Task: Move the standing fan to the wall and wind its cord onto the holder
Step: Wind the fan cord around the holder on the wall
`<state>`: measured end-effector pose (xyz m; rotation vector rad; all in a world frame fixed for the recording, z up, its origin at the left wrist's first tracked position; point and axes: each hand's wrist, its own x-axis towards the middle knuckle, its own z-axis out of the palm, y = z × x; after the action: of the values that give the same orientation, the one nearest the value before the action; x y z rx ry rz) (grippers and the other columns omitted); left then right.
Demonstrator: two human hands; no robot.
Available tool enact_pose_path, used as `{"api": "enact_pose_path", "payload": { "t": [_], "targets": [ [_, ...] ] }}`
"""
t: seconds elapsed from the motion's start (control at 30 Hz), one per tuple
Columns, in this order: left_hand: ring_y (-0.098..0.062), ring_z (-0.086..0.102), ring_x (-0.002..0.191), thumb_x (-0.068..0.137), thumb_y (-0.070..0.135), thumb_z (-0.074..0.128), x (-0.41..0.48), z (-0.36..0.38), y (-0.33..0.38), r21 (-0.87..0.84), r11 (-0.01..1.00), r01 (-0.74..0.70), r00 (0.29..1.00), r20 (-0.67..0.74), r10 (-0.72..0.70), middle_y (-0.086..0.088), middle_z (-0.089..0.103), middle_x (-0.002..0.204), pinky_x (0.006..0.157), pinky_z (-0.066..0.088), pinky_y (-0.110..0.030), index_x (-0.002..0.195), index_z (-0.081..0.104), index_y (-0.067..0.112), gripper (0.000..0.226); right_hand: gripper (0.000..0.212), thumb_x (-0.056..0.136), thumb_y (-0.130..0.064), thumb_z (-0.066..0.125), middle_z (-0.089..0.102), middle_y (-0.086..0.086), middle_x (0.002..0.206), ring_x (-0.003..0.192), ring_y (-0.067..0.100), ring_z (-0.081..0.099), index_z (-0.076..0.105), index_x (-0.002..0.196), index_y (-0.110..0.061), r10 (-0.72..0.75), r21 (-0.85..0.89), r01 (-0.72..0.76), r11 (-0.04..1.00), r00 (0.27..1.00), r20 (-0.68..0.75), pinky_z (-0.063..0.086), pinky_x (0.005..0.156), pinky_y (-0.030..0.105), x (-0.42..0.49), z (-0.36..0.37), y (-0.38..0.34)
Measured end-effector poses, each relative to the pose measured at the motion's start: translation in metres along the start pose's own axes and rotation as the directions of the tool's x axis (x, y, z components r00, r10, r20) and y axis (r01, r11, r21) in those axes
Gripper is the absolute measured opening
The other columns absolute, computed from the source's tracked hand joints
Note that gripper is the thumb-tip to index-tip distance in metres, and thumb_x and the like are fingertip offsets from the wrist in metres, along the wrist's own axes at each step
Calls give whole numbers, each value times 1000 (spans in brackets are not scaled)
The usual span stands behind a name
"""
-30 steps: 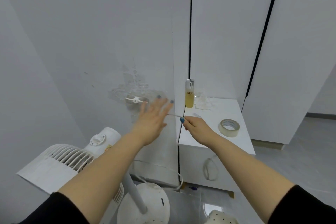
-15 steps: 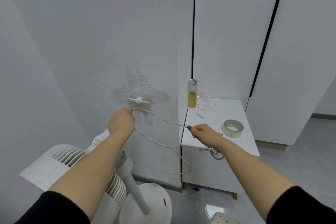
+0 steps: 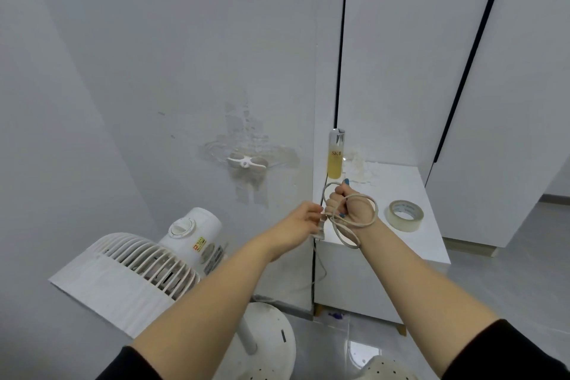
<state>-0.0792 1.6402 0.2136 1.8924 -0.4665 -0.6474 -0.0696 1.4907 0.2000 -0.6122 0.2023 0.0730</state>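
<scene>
Across most of the frame, a pale wall (image 3: 154,71), with tall white cupboard doors (image 3: 401,55) on the right side. At lower left, the white standing fan (image 3: 148,262), close against that wall, head tipped back, round base (image 3: 271,336) at the bottom middle. Right of middle, a low white cabinet (image 3: 401,244), tucked beside the wall's corner.

In the middle, both hands close together, just in front of the cabinet's left edge. Right hand (image 3: 348,205) balled in a fist round a few loops of the pale cord (image 3: 367,224), loops hanging over its back and wrist. Left hand (image 3: 300,220) just left of it, fingertips pinched on the cord, maybe at the plug end, too blurry to be sure. From there, a thin run of cord dropping down along the cabinet's edge.

On the cabinet top, a roll of tape (image 3: 404,215) to the right, and a tall bottle (image 3: 335,154) of yellow liquid at the back left corner. On the wall, left of the bottle and above the fan, the small white holder (image 3: 246,162), apart from both hands and the loops.
</scene>
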Motion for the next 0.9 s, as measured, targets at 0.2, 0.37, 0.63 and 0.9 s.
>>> {"api": "enact_pose_path", "payload": {
  "t": [0.2, 0.37, 0.63, 0.9],
  "targets": [
    [-18, 59, 74, 96, 14, 42, 5, 2, -9, 269, 960, -76, 989, -103, 107, -5, 63, 76, 73, 44, -30, 90, 62, 12, 20, 41, 102, -32, 35, 25, -5, 36, 26, 7, 21, 34, 63, -17, -11, 34, 13, 999, 997, -74, 19, 27, 17, 0, -7, 2],
    [-28, 60, 68, 90, 3, 41, 4, -27, -20, 407, 913, 41, 859, -481, 176, -13, 59, 78, 71, 51, -38, 83, 61, 8, 22, 36, 97, -9, 37, 23, -6, 37, 29, 8, 16, 33, 62, -17, -170, -169, 118, 979, 927, -335, 15, 36, 18, 0, -28, -17],
    [-36, 61, 96, 87, -2, 41, -8, -63, -55, 263, 905, 333, 590, -807, 17, -16, 63, 109, 81, 46, -38, 101, 59, 3, 24, 25, 85, -4, 40, 32, 4, 54, 37, 16, 26, 41, 61, -13, -490, -544, 121, 830, 623, -609, 21, 36, 18, -8, -91, -51],
    [-33, 58, 103, 90, 5, 44, 4, -61, -51, 616, 701, 358, 810, -579, 95, -13, 62, 113, 83, 44, -35, 104, 62, 7, 23, 27, 90, -11, 45, 53, 15, 72, 69, 27, 43, 63, 72, -2, -688, -904, -120, 410, 610, -393, 30, 57, 31, -26, -128, -62]
  ]
}}
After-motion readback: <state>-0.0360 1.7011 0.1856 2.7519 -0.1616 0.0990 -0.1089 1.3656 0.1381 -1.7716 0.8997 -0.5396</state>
